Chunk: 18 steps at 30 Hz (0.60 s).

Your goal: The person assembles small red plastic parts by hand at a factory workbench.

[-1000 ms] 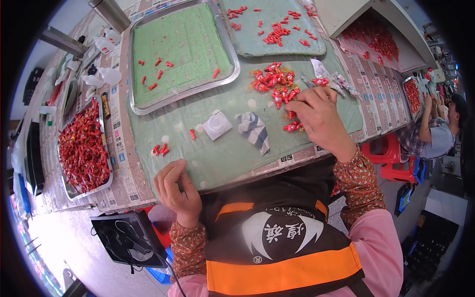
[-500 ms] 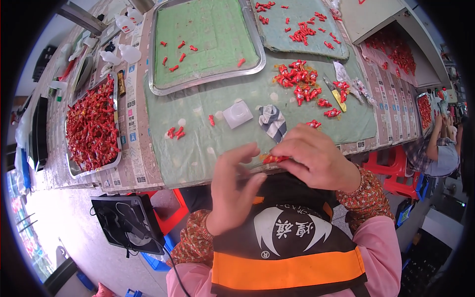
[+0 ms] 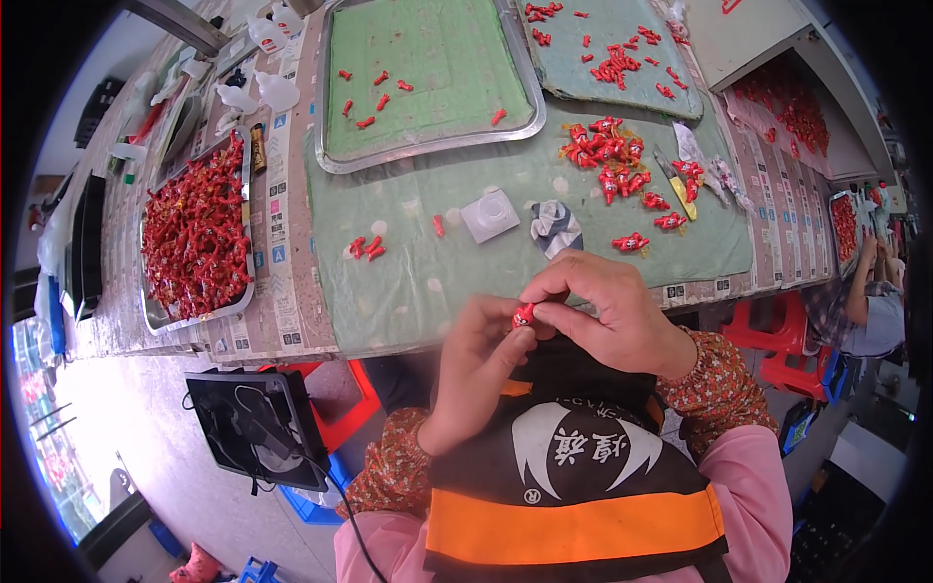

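Pinching a small red figure (image 3: 523, 316) between thumb and forefinger of the nearly closed right hand (image 3: 607, 309), above the near edge of the counter (image 3: 279, 219). Bending the left hand (image 3: 473, 364) half closed, touching the figure with its thumb, showing fingers too blurred for telling their grip. Facing a white square piece (image 3: 490, 214), a striped cloth (image 3: 556, 228) and, toward the near-left corner, a heaped tray (image 3: 250, 290).
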Motion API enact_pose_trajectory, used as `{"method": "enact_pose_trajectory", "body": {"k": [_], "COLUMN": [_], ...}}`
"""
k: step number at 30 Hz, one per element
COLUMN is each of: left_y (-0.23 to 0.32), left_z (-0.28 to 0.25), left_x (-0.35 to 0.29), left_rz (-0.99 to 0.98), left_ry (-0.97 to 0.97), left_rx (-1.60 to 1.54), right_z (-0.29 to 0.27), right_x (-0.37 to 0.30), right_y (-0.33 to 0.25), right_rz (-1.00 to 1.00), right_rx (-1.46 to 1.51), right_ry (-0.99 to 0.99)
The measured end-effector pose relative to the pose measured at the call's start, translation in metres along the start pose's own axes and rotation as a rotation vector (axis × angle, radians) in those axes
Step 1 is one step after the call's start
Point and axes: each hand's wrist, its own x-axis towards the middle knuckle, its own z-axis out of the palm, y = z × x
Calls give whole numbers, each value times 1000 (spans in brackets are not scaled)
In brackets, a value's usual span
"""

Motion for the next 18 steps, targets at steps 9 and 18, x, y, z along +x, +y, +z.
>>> {"method": "enact_pose_trajectory", "body": {"k": [9, 18], "left_y": [-1, -5], "left_z": [-6, -12], "left_x": [0, -4], "left_rz": [-58, 91], "left_ry": [-19, 117], "left_rx": [8, -20], "right_z": [-8, -118], "right_x": [5, 63], "right_y": [-2, 55], "right_rz": [-83, -2], "right_rx": [-33, -507], "right_ry": [24, 471]}}
